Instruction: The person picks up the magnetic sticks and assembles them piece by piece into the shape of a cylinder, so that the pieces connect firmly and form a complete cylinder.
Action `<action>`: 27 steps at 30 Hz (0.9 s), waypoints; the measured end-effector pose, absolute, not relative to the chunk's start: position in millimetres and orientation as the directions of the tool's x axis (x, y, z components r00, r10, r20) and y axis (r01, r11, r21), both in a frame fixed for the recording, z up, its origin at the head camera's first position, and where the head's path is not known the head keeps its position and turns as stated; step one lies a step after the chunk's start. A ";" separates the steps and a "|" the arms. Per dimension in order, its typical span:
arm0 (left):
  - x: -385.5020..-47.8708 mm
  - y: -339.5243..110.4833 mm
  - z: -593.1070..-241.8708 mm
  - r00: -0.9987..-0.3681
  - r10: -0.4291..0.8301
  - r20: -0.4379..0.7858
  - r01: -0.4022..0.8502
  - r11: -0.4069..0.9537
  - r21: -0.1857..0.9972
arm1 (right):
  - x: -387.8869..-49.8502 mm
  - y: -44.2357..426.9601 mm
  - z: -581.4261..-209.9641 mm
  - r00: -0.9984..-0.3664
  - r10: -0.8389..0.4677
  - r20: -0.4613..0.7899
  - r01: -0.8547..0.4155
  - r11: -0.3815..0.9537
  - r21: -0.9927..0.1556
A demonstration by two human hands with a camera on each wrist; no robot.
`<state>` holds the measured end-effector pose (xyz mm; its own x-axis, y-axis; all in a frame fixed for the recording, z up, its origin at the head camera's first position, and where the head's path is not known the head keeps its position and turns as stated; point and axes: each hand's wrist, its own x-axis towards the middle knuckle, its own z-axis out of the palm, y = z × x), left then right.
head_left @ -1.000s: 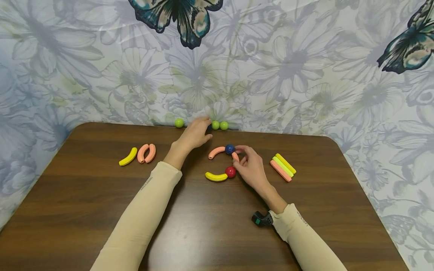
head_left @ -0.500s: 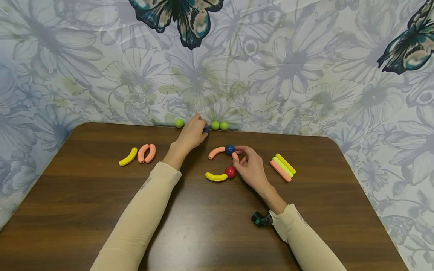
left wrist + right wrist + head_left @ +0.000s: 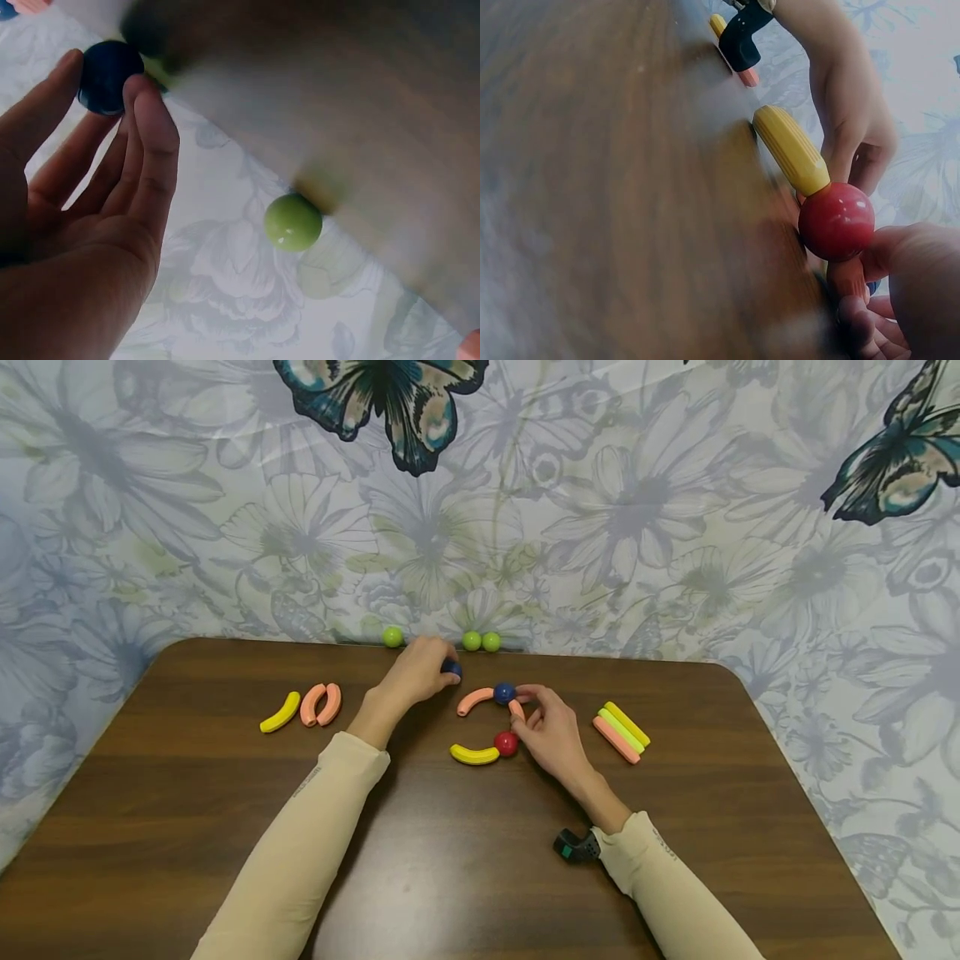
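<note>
Between thumb and fingertips my left hand point(image 3: 415, 673) pinches a dark blue ball point(image 3: 452, 669), also clear in the left wrist view as a blue ball point(image 3: 110, 77). My right hand point(image 3: 553, 731) grips a curved pink piece point(image 3: 517, 710) that joins a second blue ball point(image 3: 505, 693) to a red ball point(image 3: 506, 743). Another pink curved piece point(image 3: 476, 701) extends left from that second blue ball, and a yellow curved piece point(image 3: 475, 755) extends left from the red one. The right wrist view shows the red ball point(image 3: 837, 222) against the yellow piece point(image 3: 791, 150).
Green balls point(image 3: 393, 637) point(image 3: 482, 642) line the back edge of the brown table point(image 3: 420, 827). At the left lie a yellow curved piece point(image 3: 281, 712) and two pink ones point(image 3: 320, 705). Three straight sticks point(image 3: 622, 731) lie side by side at the right.
My left hand has come back from the table's rear edge toward the front, with the dark blue ball in its fingers. The right hand keeps its place on the pink piece.
</note>
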<state>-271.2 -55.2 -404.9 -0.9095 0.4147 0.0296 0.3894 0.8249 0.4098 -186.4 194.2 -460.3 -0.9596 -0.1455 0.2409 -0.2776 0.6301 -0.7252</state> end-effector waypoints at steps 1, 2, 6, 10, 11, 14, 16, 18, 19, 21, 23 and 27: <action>-269.3 -55.6 -404.4 -0.907 0.422 0.016 0.391 0.824 0.410 | -186.2 194.1 -460.8 -0.960 -0.146 0.238 -0.275 0.630 -0.726; -267.3 -56.1 -403.8 -0.902 0.431 0.005 0.395 0.822 0.409 | -185.9 194.1 -461.1 -0.961 -0.145 0.236 -0.273 0.631 -0.726; -258.2 -60.0 -400.5 -0.880 0.474 -0.034 0.421 0.810 0.409 | -185.7 194.4 -461.2 -0.960 -0.142 0.240 -0.274 0.636 -0.722; -248.7 -65.8 -396.0 -0.860 0.506 -0.064 0.437 0.796 0.418 | -186.5 194.2 -460.5 -0.960 -0.144 0.240 -0.276 0.636 -0.721; -246.2 -67.3 -394.5 -0.856 0.512 -0.074 0.439 0.794 0.421 | -186.5 194.1 -460.4 -0.961 -0.145 0.237 -0.274 0.637 -0.721; -237.8 -71.7 -389.5 -0.839 0.531 -0.118 0.438 0.788 0.433 | -186.1 193.1 -460.2 -0.962 -0.146 0.229 -0.269 0.641 -0.719; -232.3 -73.9 -385.9 -0.831 0.537 -0.148 0.429 0.786 0.445 | -185.8 192.6 -460.0 -0.963 -0.148 0.227 -0.268 0.641 -0.719; -227.6 -74.4 -383.2 -0.826 0.538 -0.168 0.419 0.785 0.456 | -186.2 192.6 -459.8 -0.961 -0.148 0.232 -0.272 0.642 -0.717; -225.7 -74.1 -382.2 -0.824 0.540 -0.173 0.415 0.782 0.464 | -186.2 192.7 -459.5 -0.961 -0.149 0.234 -0.274 0.641 -0.717; -222.5 -72.3 -381.4 -0.823 0.541 -0.171 0.408 0.774 0.483 | -186.6 193.0 -459.0 -0.959 -0.150 0.241 -0.280 0.639 -0.717; -220.0 -68.9 -382.2 -0.824 0.541 -0.167 0.399 0.764 0.507 | -186.7 193.4 -458.8 -0.958 -0.149 0.246 -0.283 0.640 -0.715; -218.0 -60.3 -389.0 -0.823 0.551 -0.138 0.393 0.727 0.563 | -186.1 193.4 -459.2 -0.959 -0.148 0.241 -0.279 0.641 -0.715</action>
<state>-218.0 -60.3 -389.0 -0.8231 0.5509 -0.1378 0.3926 0.7273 0.5630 -186.1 193.4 -459.2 -0.9592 -0.1479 0.2412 -0.2786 0.6409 -0.7153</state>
